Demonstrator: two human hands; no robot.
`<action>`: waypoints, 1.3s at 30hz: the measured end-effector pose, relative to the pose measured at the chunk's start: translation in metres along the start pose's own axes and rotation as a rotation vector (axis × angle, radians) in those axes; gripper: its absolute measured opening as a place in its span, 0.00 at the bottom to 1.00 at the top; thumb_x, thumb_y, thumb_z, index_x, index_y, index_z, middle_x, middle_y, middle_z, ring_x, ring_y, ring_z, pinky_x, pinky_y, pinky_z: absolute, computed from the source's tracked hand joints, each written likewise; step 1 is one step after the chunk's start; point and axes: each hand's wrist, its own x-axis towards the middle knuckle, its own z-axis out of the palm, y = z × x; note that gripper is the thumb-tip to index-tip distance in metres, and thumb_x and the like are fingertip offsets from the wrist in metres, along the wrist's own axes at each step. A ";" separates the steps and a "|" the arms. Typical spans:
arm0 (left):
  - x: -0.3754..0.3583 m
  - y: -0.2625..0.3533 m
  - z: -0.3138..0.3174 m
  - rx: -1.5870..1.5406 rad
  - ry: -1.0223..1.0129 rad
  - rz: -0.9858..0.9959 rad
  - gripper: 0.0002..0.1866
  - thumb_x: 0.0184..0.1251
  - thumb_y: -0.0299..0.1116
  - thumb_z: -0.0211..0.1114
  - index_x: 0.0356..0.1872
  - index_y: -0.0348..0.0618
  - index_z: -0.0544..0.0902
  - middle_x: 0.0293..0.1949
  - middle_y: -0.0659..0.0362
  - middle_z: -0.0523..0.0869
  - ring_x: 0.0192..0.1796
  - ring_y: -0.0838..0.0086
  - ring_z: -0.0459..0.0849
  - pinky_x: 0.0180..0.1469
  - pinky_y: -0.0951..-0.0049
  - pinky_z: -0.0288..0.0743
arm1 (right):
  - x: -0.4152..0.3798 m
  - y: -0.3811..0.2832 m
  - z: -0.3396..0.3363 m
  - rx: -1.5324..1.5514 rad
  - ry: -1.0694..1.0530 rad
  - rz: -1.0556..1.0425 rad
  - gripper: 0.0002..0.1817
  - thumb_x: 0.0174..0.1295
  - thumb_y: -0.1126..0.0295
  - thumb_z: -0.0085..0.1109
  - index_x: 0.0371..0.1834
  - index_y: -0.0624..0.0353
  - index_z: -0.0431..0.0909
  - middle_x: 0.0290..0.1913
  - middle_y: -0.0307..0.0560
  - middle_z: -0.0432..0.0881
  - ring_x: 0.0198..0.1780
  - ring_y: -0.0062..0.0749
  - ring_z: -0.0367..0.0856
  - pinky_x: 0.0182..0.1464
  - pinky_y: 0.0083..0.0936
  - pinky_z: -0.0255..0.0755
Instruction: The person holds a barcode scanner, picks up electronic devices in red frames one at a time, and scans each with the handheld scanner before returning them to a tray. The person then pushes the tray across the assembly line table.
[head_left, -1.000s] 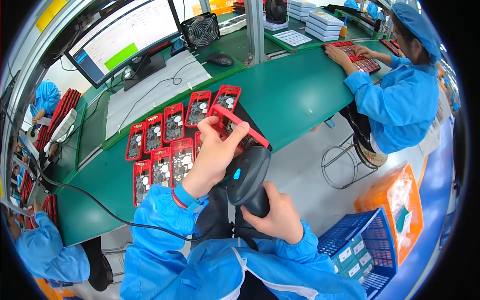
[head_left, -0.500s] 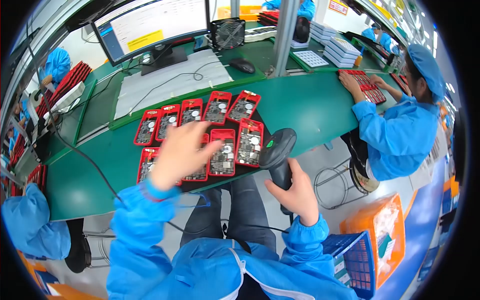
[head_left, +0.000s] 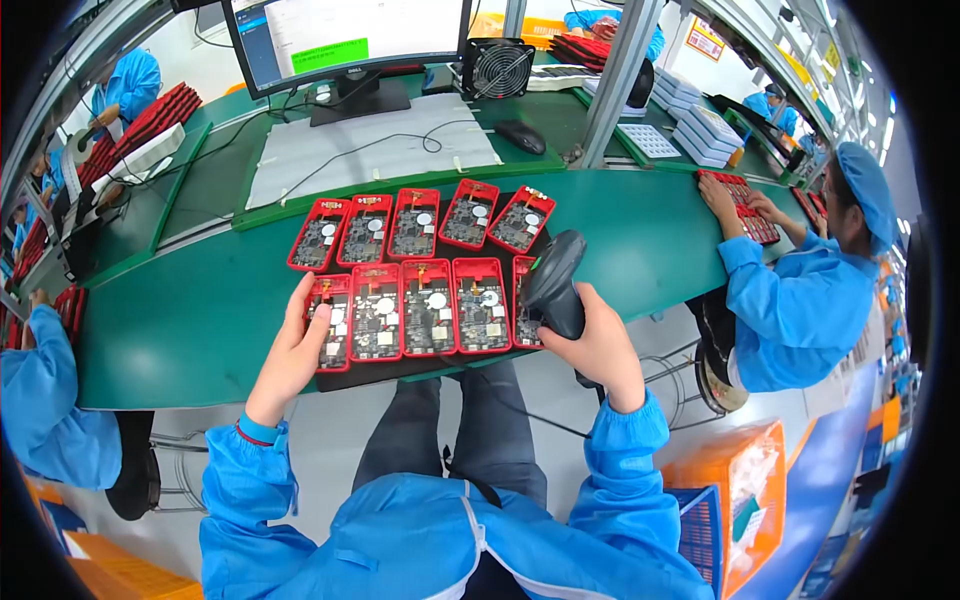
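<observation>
Two rows of red cases with circuit boards inside lie on a black mat [head_left: 345, 378] at the bench's front edge. My left hand [head_left: 290, 355] grips the leftmost front red case [head_left: 334, 335], thumb over its board and fingers along its outer side. A black handheld barcode scanner [head_left: 556, 290] is in my right hand [head_left: 605, 345], its head tilted over the rightmost front case [head_left: 525, 325] and partly hiding it. Between my hands, more front cases [head_left: 428, 310] stand side by side. The back row [head_left: 413, 225] fans out slightly at its right end.
Behind the cases are a monitor [head_left: 350, 35] showing a green box, a mouse [head_left: 520, 136] and a small fan [head_left: 497, 70]. A metal post [head_left: 620, 85] rises at the bench's back. To the right, a co-worker [head_left: 800, 300] handles red parts. Orange and blue baskets [head_left: 700, 520] stand below right.
My left hand has come down from above the front row onto its leftmost case. The front cases now sit in a straighter row. The monitor's yellow box is now green.
</observation>
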 end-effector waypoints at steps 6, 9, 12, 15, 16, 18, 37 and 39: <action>-0.006 -0.015 0.006 0.137 0.041 0.092 0.31 0.74 0.42 0.53 0.72 0.40 0.56 0.72 0.38 0.53 0.77 0.50 0.45 0.74 0.59 0.42 | 0.009 0.001 0.003 0.032 -0.041 -0.009 0.30 0.46 0.64 0.71 0.51 0.69 0.73 0.40 0.63 0.82 0.42 0.51 0.83 0.45 0.36 0.75; 0.009 -0.020 -0.017 0.302 0.159 0.177 0.31 0.74 0.42 0.54 0.71 0.41 0.56 0.72 0.38 0.52 0.76 0.49 0.46 0.74 0.59 0.42 | 0.029 0.012 -0.013 0.093 -0.075 0.005 0.30 0.47 0.62 0.71 0.50 0.70 0.73 0.40 0.62 0.82 0.42 0.49 0.83 0.45 0.36 0.75; 0.065 -0.041 -0.048 0.373 0.242 0.175 0.33 0.74 0.47 0.51 0.71 0.38 0.55 0.71 0.38 0.55 0.75 0.47 0.49 0.75 0.57 0.38 | 0.064 0.015 -0.013 0.010 0.002 0.048 0.29 0.48 0.58 0.70 0.47 0.70 0.74 0.39 0.63 0.82 0.42 0.49 0.84 0.45 0.36 0.75; 0.111 -0.059 -0.050 0.415 0.240 0.044 0.36 0.74 0.51 0.47 0.72 0.36 0.53 0.70 0.37 0.58 0.74 0.45 0.51 0.75 0.57 0.34 | 0.120 0.024 0.006 -0.079 0.099 0.052 0.30 0.47 0.56 0.71 0.44 0.71 0.75 0.37 0.63 0.83 0.41 0.50 0.84 0.44 0.36 0.75; 0.119 -0.056 -0.049 0.488 0.224 0.064 0.36 0.75 0.53 0.46 0.72 0.35 0.53 0.70 0.37 0.59 0.74 0.45 0.52 0.75 0.57 0.32 | 0.134 0.027 0.009 -0.078 0.071 0.058 0.31 0.46 0.55 0.71 0.45 0.72 0.75 0.37 0.63 0.83 0.41 0.50 0.84 0.45 0.36 0.75; 0.119 -0.053 -0.043 0.465 0.161 0.059 0.38 0.74 0.52 0.46 0.71 0.29 0.53 0.68 0.38 0.64 0.74 0.50 0.54 0.76 0.57 0.34 | 0.156 0.031 0.014 -0.077 0.010 0.074 0.32 0.45 0.55 0.72 0.45 0.72 0.75 0.37 0.62 0.83 0.41 0.49 0.84 0.46 0.36 0.75; 0.125 -0.006 0.170 0.110 0.229 0.135 0.38 0.73 0.49 0.50 0.70 0.26 0.52 0.70 0.32 0.55 0.75 0.45 0.47 0.75 0.52 0.33 | 0.016 0.124 -0.107 1.410 -0.956 -0.501 0.42 0.50 0.64 0.71 0.67 0.59 0.59 0.45 0.63 0.79 0.27 0.34 0.81 0.28 0.22 0.75; 0.144 0.007 0.209 0.085 0.202 0.138 0.39 0.72 0.50 0.51 0.70 0.26 0.52 0.70 0.31 0.54 0.75 0.44 0.47 0.75 0.51 0.33 | -0.031 0.158 -0.101 1.519 -0.941 -0.530 0.37 0.43 0.62 0.73 0.56 0.59 0.63 0.35 0.60 0.78 0.24 0.38 0.79 0.25 0.26 0.73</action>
